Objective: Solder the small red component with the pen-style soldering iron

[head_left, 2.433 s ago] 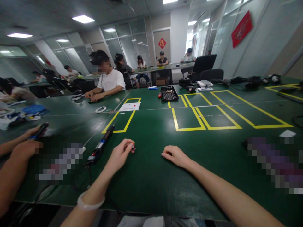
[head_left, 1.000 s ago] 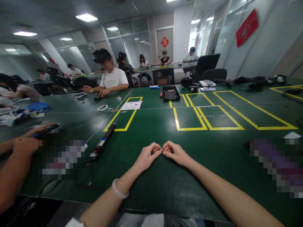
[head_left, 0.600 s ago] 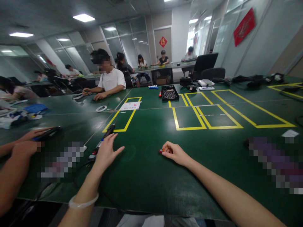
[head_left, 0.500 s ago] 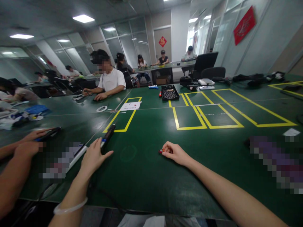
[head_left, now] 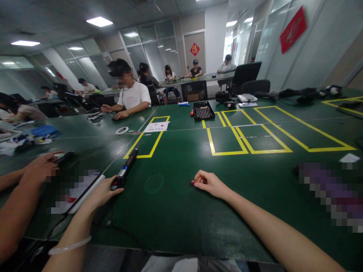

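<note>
My left hand [head_left: 103, 192], with a pale bangle on its wrist, is closed round the rear end of a long electric screwdriver [head_left: 124, 170]. The tool is black with a blue and silver middle, and its dark tip points away from me. Further right, my right hand [head_left: 208, 183] rests on the green table [head_left: 170, 219], fingers curled in a pinch. A small red and orange piece [head_left: 193, 182] pokes out from its fingertips; most of it is hidden, so its kind cannot be told.
Yellow tape outlines [head_left: 228, 153] mark the table, with a black tray [head_left: 203, 110] of small parts behind. A white paper [head_left: 157, 127] and a tape roll [head_left: 121, 130] lie ahead. At left are a co-worker's hands [head_left: 45, 166] and a white-edged device [head_left: 87, 193]. A black cable [head_left: 110, 217] runs nearby.
My left hand has drawn back toward me along the screwdriver, from spread over it to closed at its rear end, baring its middle. My right hand has stayed put.
</note>
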Action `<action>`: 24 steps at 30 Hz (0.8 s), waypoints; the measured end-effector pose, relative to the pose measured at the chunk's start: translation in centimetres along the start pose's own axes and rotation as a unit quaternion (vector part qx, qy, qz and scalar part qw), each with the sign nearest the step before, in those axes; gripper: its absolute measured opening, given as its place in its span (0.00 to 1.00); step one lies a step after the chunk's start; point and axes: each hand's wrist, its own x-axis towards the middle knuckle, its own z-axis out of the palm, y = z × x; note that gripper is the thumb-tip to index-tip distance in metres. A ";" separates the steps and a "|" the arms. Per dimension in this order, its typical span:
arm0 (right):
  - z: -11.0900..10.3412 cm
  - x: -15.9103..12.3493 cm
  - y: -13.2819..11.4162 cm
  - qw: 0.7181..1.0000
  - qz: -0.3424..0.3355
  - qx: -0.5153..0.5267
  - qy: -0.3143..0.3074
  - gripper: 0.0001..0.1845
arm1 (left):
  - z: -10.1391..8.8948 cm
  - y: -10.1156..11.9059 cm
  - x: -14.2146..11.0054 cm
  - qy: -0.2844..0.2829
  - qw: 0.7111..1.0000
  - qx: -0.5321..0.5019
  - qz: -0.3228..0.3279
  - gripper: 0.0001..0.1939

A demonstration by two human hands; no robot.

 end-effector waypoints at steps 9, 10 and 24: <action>0.1 0.0 -0.4 1.000 -0.002 -0.022 -0.005 0.12 | 0.2 6.2 -2.3 -0.031 0.998 0.055 -0.003 0.40; 0.1 0.0 -0.4 1.000 -0.004 -0.024 -0.005 0.12 | 0.4 7.4 -2.6 -0.035 0.998 0.056 0.004 0.39; 0.4 0.0 0.4 0.999 -0.024 -0.041 0.007 0.10 | 2.4 23.6 -4.8 -0.018 0.983 0.034 0.178 0.31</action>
